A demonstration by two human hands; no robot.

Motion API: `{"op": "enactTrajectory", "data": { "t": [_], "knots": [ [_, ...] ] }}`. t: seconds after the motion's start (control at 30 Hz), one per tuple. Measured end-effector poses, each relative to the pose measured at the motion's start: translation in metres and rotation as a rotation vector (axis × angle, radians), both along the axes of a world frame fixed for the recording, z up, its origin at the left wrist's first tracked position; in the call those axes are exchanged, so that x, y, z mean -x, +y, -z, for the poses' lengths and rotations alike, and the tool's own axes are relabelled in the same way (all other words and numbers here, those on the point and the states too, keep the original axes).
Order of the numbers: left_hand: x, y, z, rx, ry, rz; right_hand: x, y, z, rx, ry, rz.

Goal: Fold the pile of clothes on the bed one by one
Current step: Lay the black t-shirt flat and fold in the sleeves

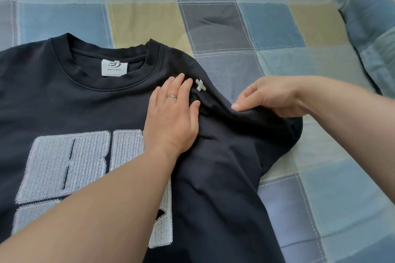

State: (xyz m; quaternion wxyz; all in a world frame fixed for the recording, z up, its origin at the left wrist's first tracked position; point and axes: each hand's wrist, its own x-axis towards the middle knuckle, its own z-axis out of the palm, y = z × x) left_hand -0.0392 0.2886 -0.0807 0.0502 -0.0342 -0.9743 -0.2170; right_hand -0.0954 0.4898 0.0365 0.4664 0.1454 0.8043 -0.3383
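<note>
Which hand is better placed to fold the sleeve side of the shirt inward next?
Right. The right hand pinches bunched sleeve fabric of the black T-shirt at its outer edge, ready to carry it inward; the left hand lies flat beside the collar, pinning the fold line.

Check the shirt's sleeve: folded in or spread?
Folded in: the sleeve lies over the shirt, covering part of the print. Right hand pinches the fold; left hand presses it flat.
</note>
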Motion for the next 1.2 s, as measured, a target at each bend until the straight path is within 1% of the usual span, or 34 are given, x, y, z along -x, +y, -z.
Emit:
{"op": "enactTrajectory", "data": {
  "t": [0.03, 0.1, 0.13, 0.17, 0.2, 0.23, 0.3, 0.33, 0.37, 0.5, 0.6, 0.63, 0.7, 0.77, 0.8, 0.9, 0.93, 0.97, 1.0, 1.03, 1.13, 1.2],
  "knots": [
    [0.000, 0.000, 0.000, 0.003, -0.003, -0.001, 0.005, 0.006, 0.002, -0.115, 0.169, -0.039],
    [-0.001, 0.001, -0.001, 0.015, -0.003, 0.001, 0.014, 0.018, 0.012, -0.383, 0.567, -0.066],
    [-0.001, 0.001, -0.001, 0.023, -0.007, 0.003, 0.015, 0.020, 0.018, -0.488, 0.719, -0.065],
    [-0.001, 0.001, -0.001, 0.033, -0.013, 0.004, 0.013, 0.018, 0.023, -0.533, 0.797, -0.056],
    [-0.001, 0.001, -0.001, 0.045, -0.019, 0.004, 0.010, 0.016, 0.030, -0.532, 0.797, -0.046],
    [-0.001, 0.001, -0.001, 0.060, -0.024, 0.003, 0.007, 0.012, 0.037, -0.476, 0.760, -0.009],
    [0.000, 0.000, 0.000, 0.090, -0.033, 0.006, 0.009, 0.006, 0.040, -0.300, 0.654, 0.221],
    [0.000, 0.000, 0.000, 0.099, -0.038, 0.008, 0.012, 0.007, 0.037, -0.250, 0.597, 0.343],
    [0.000, 0.001, 0.000, 0.104, -0.040, 0.010, 0.015, 0.008, 0.032, -0.230, 0.536, 0.385],
    [0.001, 0.001, 0.001, 0.113, -0.042, 0.010, 0.024, 0.000, 0.025, -0.174, 0.283, 0.206],
    [0.000, 0.001, 0.002, 0.114, -0.029, 0.005, 0.034, -0.013, 0.019, -0.063, 0.065, 0.204],
    [0.001, 0.001, 0.002, 0.111, -0.027, 0.006, 0.038, -0.016, 0.018, -0.053, 0.025, 0.179],
    [0.001, 0.001, 0.002, 0.106, -0.027, 0.009, 0.044, -0.018, 0.018, -0.070, 0.062, 0.118],
    [0.001, 0.001, 0.003, 0.110, -0.032, 0.014, 0.046, -0.017, 0.020, -0.108, 0.189, 0.085],
    [0.001, 0.001, 0.003, 0.113, -0.032, 0.015, 0.048, -0.016, 0.023, -0.155, 0.294, 0.077],
    [0.001, 0.000, 0.003, 0.115, -0.028, 0.017, 0.054, -0.013, 0.037, -0.398, 0.684, 0.045],
    [0.001, 0.000, 0.004, 0.115, -0.029, 0.016, 0.054, -0.013, 0.040, -0.378, 0.731, 0.092],
    [0.001, 0.001, 0.003, 0.114, -0.030, 0.017, 0.052, -0.010, 0.040, -0.283, 0.702, 0.176],
    [0.001, 0.001, 0.004, 0.112, -0.031, 0.018, 0.048, -0.005, 0.039, -0.177, 0.626, 0.252],
    [0.001, 0.001, 0.004, 0.112, -0.032, 0.020, 0.041, 0.003, 0.035, -0.126, 0.522, 0.274],
    [0.000, -0.001, 0.003, 0.117, -0.038, 0.021, 0.013, 0.046, 0.024, -0.123, 0.249, 0.195],
    [0.001, -0.001, 0.002, 0.119, -0.037, 0.025, -0.008, 0.071, 0.018, -0.114, 0.126, 0.165]
  ]
}}
